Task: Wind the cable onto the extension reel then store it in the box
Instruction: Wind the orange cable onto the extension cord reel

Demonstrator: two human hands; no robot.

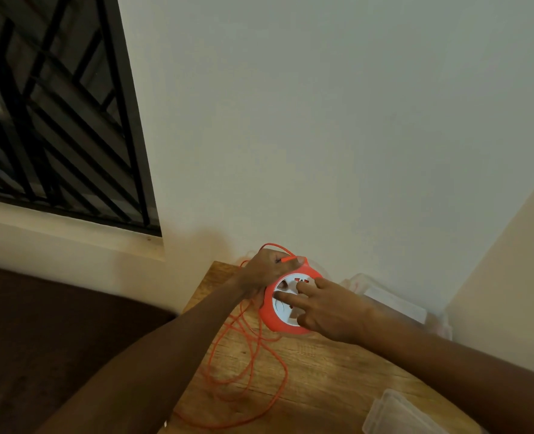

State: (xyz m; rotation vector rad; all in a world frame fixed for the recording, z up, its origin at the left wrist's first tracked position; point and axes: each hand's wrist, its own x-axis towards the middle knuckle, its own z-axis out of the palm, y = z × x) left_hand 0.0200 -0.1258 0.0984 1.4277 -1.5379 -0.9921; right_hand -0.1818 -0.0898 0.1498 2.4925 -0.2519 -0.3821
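While the left hand (267,269) grips the round orange-and-white plastic reel (286,303), cable (253,355) pinched in curled fingers; right hand (328,308) presses straight fingers on its face.

A room in a home is suggested: plain painted walls (322,120) are met by a window (55,104) barred with a dark metal grille, a wooden tabletop (322,371) is set in the corner, and dark flooring (40,339) is seen beside it.

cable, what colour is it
Orange, loose on the table; the head view shows the cable best.
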